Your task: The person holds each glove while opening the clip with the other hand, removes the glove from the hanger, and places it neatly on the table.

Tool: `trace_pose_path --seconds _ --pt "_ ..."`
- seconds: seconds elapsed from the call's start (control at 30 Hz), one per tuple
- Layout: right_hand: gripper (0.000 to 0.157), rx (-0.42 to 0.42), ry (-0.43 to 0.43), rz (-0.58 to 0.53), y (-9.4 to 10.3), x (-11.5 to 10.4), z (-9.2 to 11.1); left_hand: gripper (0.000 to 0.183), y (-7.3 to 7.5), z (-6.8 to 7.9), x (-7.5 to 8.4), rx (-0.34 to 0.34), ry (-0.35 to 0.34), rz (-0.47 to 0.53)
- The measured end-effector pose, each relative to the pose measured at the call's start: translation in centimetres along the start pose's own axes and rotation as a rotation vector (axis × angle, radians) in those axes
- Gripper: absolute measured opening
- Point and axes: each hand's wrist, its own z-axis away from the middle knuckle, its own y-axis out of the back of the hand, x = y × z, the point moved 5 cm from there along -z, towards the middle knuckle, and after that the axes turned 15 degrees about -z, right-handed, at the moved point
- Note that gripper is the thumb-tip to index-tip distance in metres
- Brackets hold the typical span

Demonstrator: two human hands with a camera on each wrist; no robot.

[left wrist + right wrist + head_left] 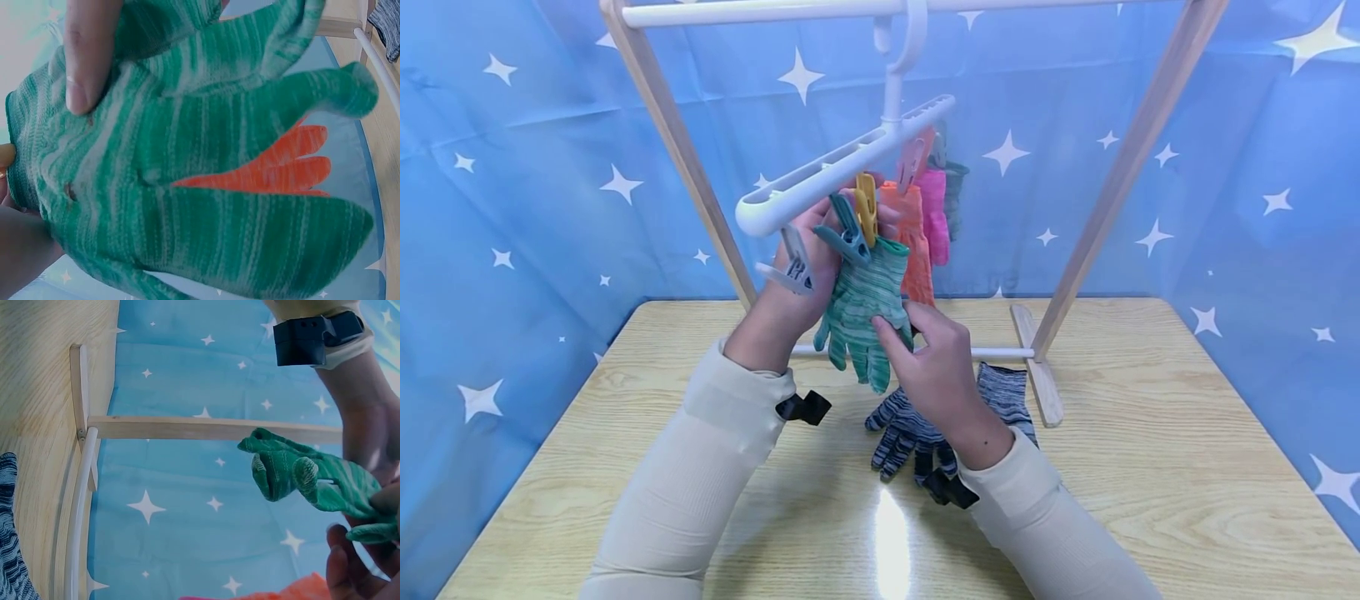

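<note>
A green-and-white striped glove (865, 292) hangs fingers down below the white hanger (827, 171), its cuff at a yellow clothespin (867, 208) and a teal clothespin (848, 233). My left hand (808, 250) reaches up behind the glove, fingers curled about the yellow clothespin at the cuff; the clips partly hide them. Lower down, my right hand (934, 346) pinches the glove's side, thumb on its front. In the left wrist view the glove (187, 131) spreads across most of the frame.
Orange (913, 242), pink (936, 217) and grey (955, 200) gloves hang farther along the hanger. A grey clothespin (793, 267) dangles at its near end. Black-and-grey gloves (1007, 396) lie on the table (1150, 467) beneath my right forearm. The rack's wooden post (1120, 183) stands to the right.
</note>
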Motion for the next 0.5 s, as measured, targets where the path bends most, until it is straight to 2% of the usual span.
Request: trace_pose_path --seconds 0.23,0.5 --pt "0.017 -0.002 -0.007 -0.014 0.01 0.02 -0.07 0.042 -0.19 0.09 0.34 -0.022 0.001 0.054" --pt "0.018 -0.004 -0.017 -0.011 0.02 0.05 -0.03 0.041 -0.05 -0.19 0.15 0.009 -0.013 0.033"
